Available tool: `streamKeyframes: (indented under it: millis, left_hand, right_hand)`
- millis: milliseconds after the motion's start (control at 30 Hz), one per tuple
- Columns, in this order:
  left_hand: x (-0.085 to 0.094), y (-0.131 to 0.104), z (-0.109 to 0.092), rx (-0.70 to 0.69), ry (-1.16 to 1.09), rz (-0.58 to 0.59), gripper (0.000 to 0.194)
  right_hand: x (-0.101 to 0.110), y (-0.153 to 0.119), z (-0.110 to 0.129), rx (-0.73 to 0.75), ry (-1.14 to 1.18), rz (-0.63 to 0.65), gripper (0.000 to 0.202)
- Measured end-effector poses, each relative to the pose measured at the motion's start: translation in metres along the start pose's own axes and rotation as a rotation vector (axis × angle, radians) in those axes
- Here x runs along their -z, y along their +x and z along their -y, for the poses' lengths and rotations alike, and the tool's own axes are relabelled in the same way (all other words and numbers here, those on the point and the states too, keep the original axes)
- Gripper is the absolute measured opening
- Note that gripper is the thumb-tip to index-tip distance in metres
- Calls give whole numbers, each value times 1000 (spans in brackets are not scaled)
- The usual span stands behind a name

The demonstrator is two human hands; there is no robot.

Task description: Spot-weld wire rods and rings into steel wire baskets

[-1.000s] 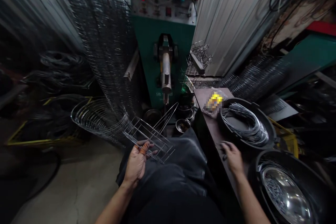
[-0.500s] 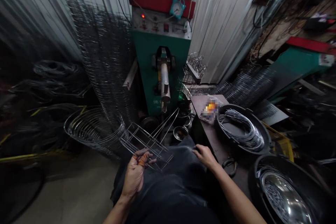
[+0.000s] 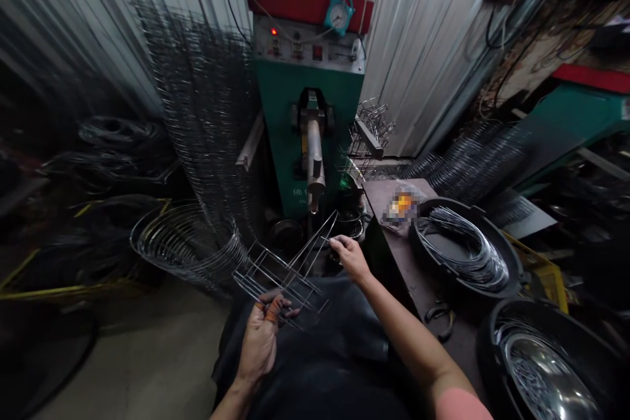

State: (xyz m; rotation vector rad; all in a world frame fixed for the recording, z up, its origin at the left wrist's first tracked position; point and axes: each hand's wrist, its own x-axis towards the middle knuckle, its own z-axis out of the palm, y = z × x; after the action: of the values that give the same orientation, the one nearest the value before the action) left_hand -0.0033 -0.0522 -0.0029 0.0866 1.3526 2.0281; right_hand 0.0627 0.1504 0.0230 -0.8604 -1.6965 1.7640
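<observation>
A wire frame (image 3: 280, 275) of thin metal rods is tilted above my lap, its long prongs pointing up toward the machine. My left hand (image 3: 266, 328), with orange wraps on its fingers, is closed on the frame's near side. My right hand (image 3: 347, 252) is pinched near the tips of the prongs, on a small thin piece too small to make out. Beyond the hands stands a green machine (image 3: 278, 105) with a metal electrode arm (image 3: 314, 151) reaching toward me, above the wire frame.
A tall stack of wire rings (image 3: 197, 105) stands left. On the right, a bench (image 3: 394, 243) bears a plastic bag, pliers (image 3: 440, 318) and a black basin (image 3: 514, 262) of wire hoops. A shiny metal bowl (image 3: 561, 380) of small wire pieces sits in another black basin.
My right hand has moved left and up, from beside my lap to near the frame's prongs. My left hand still holds the frame. The view has shifted slightly.
</observation>
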Motion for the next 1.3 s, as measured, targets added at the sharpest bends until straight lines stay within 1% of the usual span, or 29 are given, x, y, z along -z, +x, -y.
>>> streamKeyframes:
  millis: [167, 400, 633, 867, 1067, 1300]
  left_hand:
    - [-3, 6, -2, 20, 3, 11, 31]
    - [-6, 18, -13, 37, 33, -25, 34]
    - [-8, 32, -15, 60, 40, -76, 37]
    - [-14, 45, -17, 65, 49, -91, 39]
    - [-21, 53, -25, 61, 66, -103, 40]
    - [-30, 51, -28, 81, 51, -133, 42]
  right_hand:
    - [-4, 11, -1, 15, 72, 6, 35]
    - [-13, 27, -3, 37, 138, 29, 35]
    - [-17, 40, -10, 64, 184, 23, 31]
    - [-22, 56, -12, 39, 264, 1, 29]
    - [-24, 69, -14, -11, 321, -14, 30]
    - [-29, 77, -15, -42, 358, -42, 30]
